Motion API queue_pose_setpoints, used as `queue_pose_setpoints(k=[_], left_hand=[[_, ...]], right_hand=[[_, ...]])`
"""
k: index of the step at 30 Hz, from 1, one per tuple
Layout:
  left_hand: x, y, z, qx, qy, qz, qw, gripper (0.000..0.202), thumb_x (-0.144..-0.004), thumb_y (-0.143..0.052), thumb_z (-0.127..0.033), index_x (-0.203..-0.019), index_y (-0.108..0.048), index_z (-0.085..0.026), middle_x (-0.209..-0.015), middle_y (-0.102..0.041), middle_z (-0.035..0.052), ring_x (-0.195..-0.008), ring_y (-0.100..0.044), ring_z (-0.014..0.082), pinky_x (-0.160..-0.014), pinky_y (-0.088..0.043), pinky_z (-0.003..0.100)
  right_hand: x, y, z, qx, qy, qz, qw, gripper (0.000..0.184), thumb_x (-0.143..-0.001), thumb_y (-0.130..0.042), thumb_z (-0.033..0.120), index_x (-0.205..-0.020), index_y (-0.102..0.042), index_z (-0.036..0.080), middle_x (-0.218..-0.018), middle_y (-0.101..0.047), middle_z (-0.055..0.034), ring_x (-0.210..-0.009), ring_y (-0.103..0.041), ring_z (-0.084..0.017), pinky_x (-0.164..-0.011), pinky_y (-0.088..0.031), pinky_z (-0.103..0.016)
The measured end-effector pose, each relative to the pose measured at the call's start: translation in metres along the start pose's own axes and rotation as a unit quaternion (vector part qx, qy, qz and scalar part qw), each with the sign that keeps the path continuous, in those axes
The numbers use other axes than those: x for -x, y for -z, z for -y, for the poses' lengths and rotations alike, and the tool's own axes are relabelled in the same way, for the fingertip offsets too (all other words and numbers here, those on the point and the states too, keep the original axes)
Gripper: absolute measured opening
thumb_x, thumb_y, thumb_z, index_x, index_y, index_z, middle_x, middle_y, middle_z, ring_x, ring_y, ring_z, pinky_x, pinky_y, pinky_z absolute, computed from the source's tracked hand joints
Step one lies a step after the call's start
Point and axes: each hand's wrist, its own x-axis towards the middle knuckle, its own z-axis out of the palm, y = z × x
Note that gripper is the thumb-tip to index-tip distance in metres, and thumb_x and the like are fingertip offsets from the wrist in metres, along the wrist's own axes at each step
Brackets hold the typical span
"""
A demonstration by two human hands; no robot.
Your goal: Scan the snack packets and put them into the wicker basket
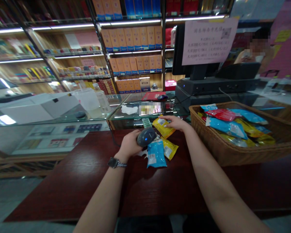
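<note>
My left hand (130, 144) is wrapped round a dark barcode scanner (146, 137) with a small blue light on top. In my right hand (175, 122) a yellow snack packet (163, 127) is pinched by its upper edge, just right of and beyond the scanner. A blue packet (156, 154) with a barcode label lies on the dark red wooden table (99, 181) in front of the scanner. Beside it rests another yellow packet (170, 149). The scanner hides part of what lies behind it.
A wicker basket (232, 153) of blue, red and yellow packets stands at the right. Behind it is a monitor (179, 48) bearing a paper sign. Glass display counters (48, 137) and a white box (36, 108) are at the left. A person (253, 53) is at the back right.
</note>
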Motion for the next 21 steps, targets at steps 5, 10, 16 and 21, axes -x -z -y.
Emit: queue_pose_setpoints(k=[5,10,16,21], left_hand=[[0.0006,-0.0002,-0.0003,0.007,0.002,-0.009,1.000,0.024,-0.070,-0.065,-0.021,-0.093,-0.070,-0.020,-0.096,-0.072,0.0056,-0.086,-0.069,0.0241,-0.076,-0.053,0.032],[0.0014,-0.0005,0.0002,0.016,0.004,-0.014,1.000,0.026,-0.068,-0.066,-0.020,-0.095,-0.069,-0.021,-0.097,-0.072,0.0046,-0.085,-0.069,0.0229,-0.076,-0.053,0.032],[0.0009,0.0001,0.0013,0.018,0.005,-0.016,1.000,0.028,-0.067,-0.067,-0.020,-0.095,-0.069,-0.021,-0.098,-0.073,0.0048,-0.086,-0.069,0.0230,-0.077,-0.054,0.032],[0.0007,0.0010,0.0014,0.013,0.004,-0.014,1.000,0.025,-0.066,-0.066,-0.019,-0.091,-0.070,-0.021,-0.099,-0.073,0.0056,-0.084,-0.069,0.0230,-0.075,-0.054,0.031]], right_hand=[[-0.0004,0.0004,-0.0042,0.003,-0.003,-0.009,1.000,0.071,-0.068,-0.064,0.006,-0.137,-0.058,0.022,-0.134,-0.062,-0.0070,-0.116,-0.061,-0.021,-0.103,-0.045,-0.037],[-0.0013,0.0008,-0.0074,0.007,-0.002,-0.009,1.000,0.073,-0.067,-0.060,0.003,-0.137,-0.057,0.021,-0.129,-0.066,-0.0079,-0.110,-0.064,-0.021,-0.101,-0.047,-0.036],[0.0001,0.0006,-0.0020,0.010,-0.006,-0.013,1.000,0.072,-0.067,-0.060,0.003,-0.136,-0.058,0.020,-0.133,-0.063,-0.0080,-0.113,-0.062,-0.022,-0.101,-0.046,-0.036],[-0.0002,0.0016,-0.0017,0.008,-0.019,-0.005,1.000,0.072,-0.068,-0.062,0.005,-0.137,-0.058,0.023,-0.139,-0.059,-0.0062,-0.116,-0.060,-0.022,-0.100,-0.047,-0.036]])
